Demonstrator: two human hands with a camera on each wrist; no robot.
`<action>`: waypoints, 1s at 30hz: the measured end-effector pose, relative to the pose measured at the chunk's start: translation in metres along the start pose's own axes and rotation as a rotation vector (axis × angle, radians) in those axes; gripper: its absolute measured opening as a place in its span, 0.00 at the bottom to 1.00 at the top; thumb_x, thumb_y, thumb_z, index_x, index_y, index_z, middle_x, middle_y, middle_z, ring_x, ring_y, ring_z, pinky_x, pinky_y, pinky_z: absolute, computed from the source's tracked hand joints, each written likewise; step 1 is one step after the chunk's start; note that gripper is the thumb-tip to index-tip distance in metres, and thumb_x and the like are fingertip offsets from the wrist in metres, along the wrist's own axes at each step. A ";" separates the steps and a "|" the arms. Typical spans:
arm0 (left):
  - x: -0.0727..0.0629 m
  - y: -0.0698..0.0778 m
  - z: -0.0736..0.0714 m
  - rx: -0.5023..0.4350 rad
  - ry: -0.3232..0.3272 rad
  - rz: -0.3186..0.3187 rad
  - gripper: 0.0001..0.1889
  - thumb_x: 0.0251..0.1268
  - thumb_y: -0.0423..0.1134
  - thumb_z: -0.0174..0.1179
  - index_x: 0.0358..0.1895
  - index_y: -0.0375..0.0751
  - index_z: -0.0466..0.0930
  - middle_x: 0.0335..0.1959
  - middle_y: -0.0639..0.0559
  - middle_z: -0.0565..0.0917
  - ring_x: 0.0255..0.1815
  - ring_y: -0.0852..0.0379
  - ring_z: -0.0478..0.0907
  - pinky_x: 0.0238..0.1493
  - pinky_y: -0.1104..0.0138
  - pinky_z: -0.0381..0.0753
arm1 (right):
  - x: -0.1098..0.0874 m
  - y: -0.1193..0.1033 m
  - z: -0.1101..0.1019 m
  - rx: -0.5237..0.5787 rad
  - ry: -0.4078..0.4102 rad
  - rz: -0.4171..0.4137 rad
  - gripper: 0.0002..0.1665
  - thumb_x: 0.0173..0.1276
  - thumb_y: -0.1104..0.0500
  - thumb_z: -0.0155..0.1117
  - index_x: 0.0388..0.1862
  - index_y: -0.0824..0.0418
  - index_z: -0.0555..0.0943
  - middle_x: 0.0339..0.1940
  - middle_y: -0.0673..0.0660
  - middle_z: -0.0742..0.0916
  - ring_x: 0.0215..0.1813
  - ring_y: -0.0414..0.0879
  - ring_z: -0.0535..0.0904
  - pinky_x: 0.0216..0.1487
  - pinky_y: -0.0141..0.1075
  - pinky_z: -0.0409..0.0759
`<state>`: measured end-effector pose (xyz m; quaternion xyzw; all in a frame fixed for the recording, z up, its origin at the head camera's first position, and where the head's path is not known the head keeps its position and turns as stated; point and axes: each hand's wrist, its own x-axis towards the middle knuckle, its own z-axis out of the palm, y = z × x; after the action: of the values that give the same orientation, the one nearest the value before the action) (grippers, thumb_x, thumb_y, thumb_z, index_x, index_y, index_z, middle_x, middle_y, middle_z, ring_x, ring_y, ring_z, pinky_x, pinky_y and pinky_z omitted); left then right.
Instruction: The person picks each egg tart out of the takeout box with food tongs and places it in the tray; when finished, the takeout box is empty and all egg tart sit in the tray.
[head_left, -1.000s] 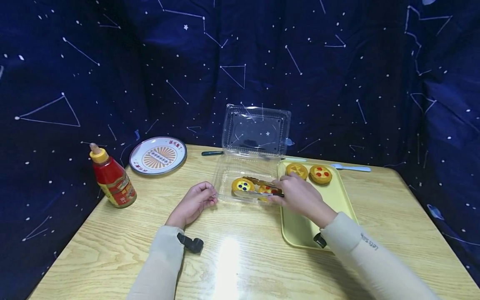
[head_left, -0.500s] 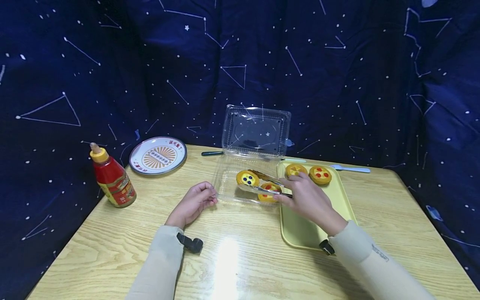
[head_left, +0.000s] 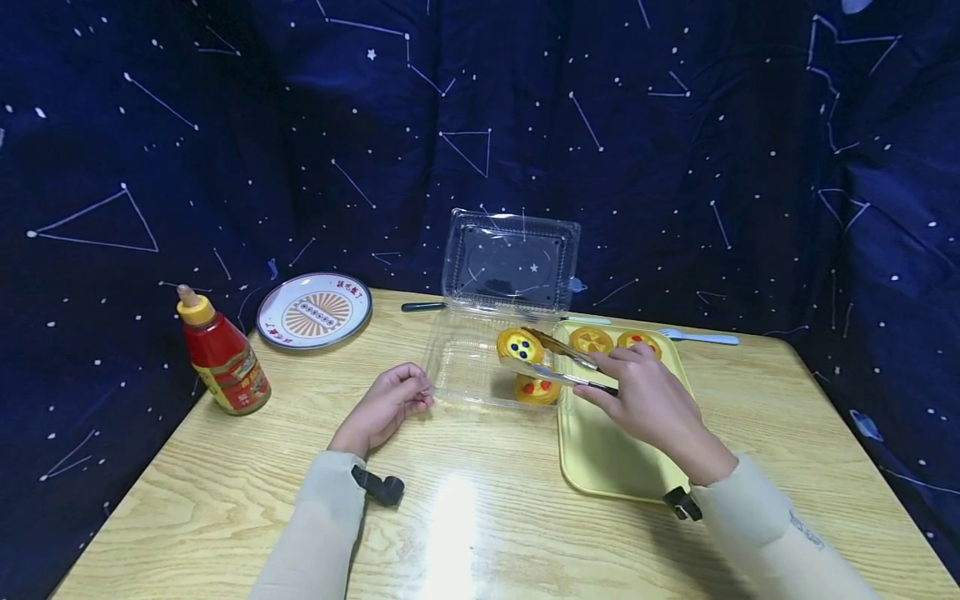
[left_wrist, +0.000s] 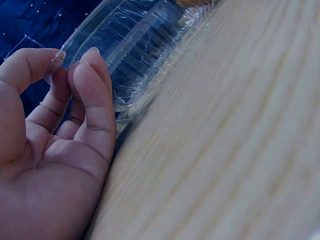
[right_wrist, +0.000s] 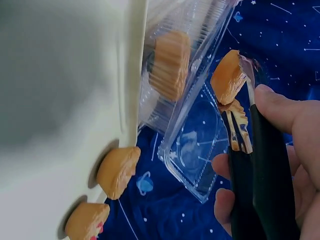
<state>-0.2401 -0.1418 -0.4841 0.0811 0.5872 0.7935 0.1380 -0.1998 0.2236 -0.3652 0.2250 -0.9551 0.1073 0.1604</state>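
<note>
My right hand (head_left: 651, 402) grips a pair of tongs (right_wrist: 272, 175) with black handles and metal ends. Between the tong ends a tart with blue dots (head_left: 520, 346) is lifted above the clear plastic box (head_left: 457, 358); the right wrist view shows this tart from the side. A tart with red dots (head_left: 537, 389) sits inside the box at its right end. With thumb and fingertip, my left hand (left_wrist: 65, 135) pinches the box's rim at its near left corner. The box's lid (head_left: 512, 260) stands open at the back.
The yellow tray (head_left: 611, 458) lies right of the box, with a yellow-topped tart (head_left: 591, 340) and another red-dotted tart (head_left: 639, 340) at its far end. A blue fork (head_left: 701, 337) lies behind it. A plate (head_left: 315, 311) and a red sauce bottle (head_left: 225, 354) stand at left.
The tongs and the blue-dotted tart have risen and moved right within the box area. My right hand has shifted right over the tray. My left hand has stayed at the box's corner.
</note>
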 end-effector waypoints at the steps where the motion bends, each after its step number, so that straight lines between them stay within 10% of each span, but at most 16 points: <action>1: 0.000 0.000 0.000 0.000 0.000 -0.001 0.03 0.72 0.30 0.51 0.37 0.36 0.72 0.36 0.41 0.76 0.34 0.56 0.78 0.38 0.71 0.82 | -0.001 0.001 -0.001 -0.001 0.005 0.003 0.33 0.61 0.41 0.72 0.57 0.62 0.83 0.45 0.61 0.87 0.47 0.58 0.75 0.42 0.52 0.78; 30: 0.000 -0.001 -0.001 0.002 -0.027 0.012 0.03 0.73 0.30 0.52 0.37 0.36 0.71 0.35 0.44 0.76 0.35 0.57 0.79 0.38 0.71 0.81 | -0.053 0.048 -0.026 -0.018 0.130 0.069 0.31 0.55 0.48 0.77 0.52 0.67 0.84 0.40 0.64 0.87 0.45 0.61 0.75 0.41 0.55 0.75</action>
<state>-0.2401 -0.1428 -0.4853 0.0957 0.5857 0.7924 0.1410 -0.1705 0.2942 -0.3669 0.1830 -0.9508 0.1186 0.2202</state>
